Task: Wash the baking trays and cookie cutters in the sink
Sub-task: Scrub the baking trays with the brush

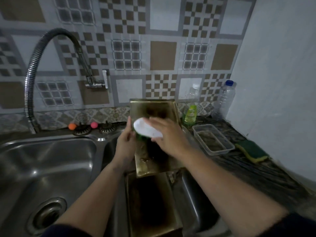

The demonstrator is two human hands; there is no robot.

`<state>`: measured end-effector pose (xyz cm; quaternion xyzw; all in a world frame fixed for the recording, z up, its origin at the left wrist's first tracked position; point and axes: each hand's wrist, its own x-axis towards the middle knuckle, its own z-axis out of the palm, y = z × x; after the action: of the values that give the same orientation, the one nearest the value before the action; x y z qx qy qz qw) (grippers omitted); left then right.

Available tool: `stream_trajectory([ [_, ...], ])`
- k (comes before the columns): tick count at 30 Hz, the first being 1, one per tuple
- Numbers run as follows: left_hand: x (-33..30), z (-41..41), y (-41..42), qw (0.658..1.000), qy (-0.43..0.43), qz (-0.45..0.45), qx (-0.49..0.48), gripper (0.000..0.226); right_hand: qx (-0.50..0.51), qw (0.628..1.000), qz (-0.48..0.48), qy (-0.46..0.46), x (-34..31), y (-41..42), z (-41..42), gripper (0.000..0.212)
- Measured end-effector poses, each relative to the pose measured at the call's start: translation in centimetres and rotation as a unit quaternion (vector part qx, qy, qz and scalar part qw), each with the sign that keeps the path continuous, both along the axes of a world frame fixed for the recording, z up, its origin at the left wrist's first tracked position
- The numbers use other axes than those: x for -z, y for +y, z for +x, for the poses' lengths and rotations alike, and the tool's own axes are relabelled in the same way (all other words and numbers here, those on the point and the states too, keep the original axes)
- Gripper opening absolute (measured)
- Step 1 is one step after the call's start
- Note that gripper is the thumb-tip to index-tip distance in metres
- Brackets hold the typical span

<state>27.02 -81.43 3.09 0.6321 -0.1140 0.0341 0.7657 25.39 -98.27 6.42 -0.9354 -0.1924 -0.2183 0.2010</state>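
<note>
Our right hand (168,136) has its fingers curled over a white, green-backed scrubber (147,129), pressing it against the tray (153,110). The left hand (125,142) grips the tray's left edge, thumb in front, fingers wrapped behind. The picture is blurred around the scrubber, so we cannot tell exactly how each fingertip sits.

The tray stands tilted above the right basin (196,194), its top leaning toward the tiled wall. A 2nd tray (150,202) lies below it in that basin, dark with grime. We see no cookie cutters here.

To scrub well, we judge that the left hand should brace firmly so the tray does not rock, while the right works the dark burnt patches in short, firm strokes. Keeping the tray over the basin lets drips fall inside. The soap bottle (190,114) stands just right of the tray if more is needed. The faucet (51,65) arches over the left basin (51,159).
</note>
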Motion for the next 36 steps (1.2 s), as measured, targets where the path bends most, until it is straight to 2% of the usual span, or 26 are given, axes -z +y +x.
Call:
stream_trajectory([
  [3,-1.0,0.4,1.2,0.997,-0.001,0.016,-0.079,0.056,-0.107,0.993,-0.044,-0.023,5.2,0.4,-4.6,0.058],
  [5,-1.3,0.2,1.3,0.996,-0.034,0.051,-0.070,0.058,-0.127,0.985,-0.078,-0.082,6.0,0.0,-4.9,0.050],
  [8,-0.7,-0.1,0.8,0.998,-0.027,0.040,-0.039,0.070,-0.054,0.990,-0.068,-0.114,2.4,-0.1,-2.1,0.059],
  [11,-0.1,-0.9,0.0,0.999,-0.026,0.043,-0.009,0.060,0.056,0.994,-0.014,-0.089,-2.8,-1.4,1.9,0.072],
  [13,-0.4,-1.2,-0.6,0.999,-0.025,0.044,0.002,0.060,0.073,0.993,-0.029,-0.088,-4.7,-1.8,2.8,0.073],
  [16,-0.8,-0.6,-0.3,0.999,-0.008,0.006,-0.035,0.063,0.015,0.999,-0.036,-0.028,-1.5,-0.9,-0.2,0.068],
  [19,-1.1,0.3,0.6,0.995,-0.015,0.026,-0.091,0.060,-0.101,0.987,-0.103,-0.071,5.0,-0.6,-4.9,0.059],
  [21,-1.0,0.4,0.6,0.996,-0.033,0.042,-0.078,0.065,-0.121,0.978,-0.131,-0.106,5.4,-1.4,-4.4,0.064],
  [22,-0.6,0.5,0.5,0.996,-0.037,0.046,-0.066,0.071,-0.099,0.982,-0.122,-0.107,4.3,-1.6,-3.3,0.065],
  [25,0.3,0.6,0.1,0.998,-0.019,0.039,-0.043,0.078,0.050,0.996,-0.038,-0.060,-0.8,-2.4,0.7,0.067],
  [28,0.3,-0.1,-0.8,0.998,-0.008,0.052,-0.035,0.060,0.141,0.990,-0.025,-0.017,-4.5,-3.4,3.8,0.076],
  [30,0.5,-0.3,-1.1,0.999,0.005,0.012,-0.036,0.059,0.153,0.988,-0.020,0.021,-4.1,-2.8,2.9,0.079],
  [33,1.2,0.5,0.2,0.997,0.028,-0.030,-0.061,0.064,0.127,0.990,-0.010,0.068,0.9,-1.9,-1.4,0.079],
  [36,1.8,0.7,1.8,0.992,0.029,0.048,-0.109,0.063,0.069,0.988,-0.051,0.130,6.3,-2.2,-5.9,0.083],
])
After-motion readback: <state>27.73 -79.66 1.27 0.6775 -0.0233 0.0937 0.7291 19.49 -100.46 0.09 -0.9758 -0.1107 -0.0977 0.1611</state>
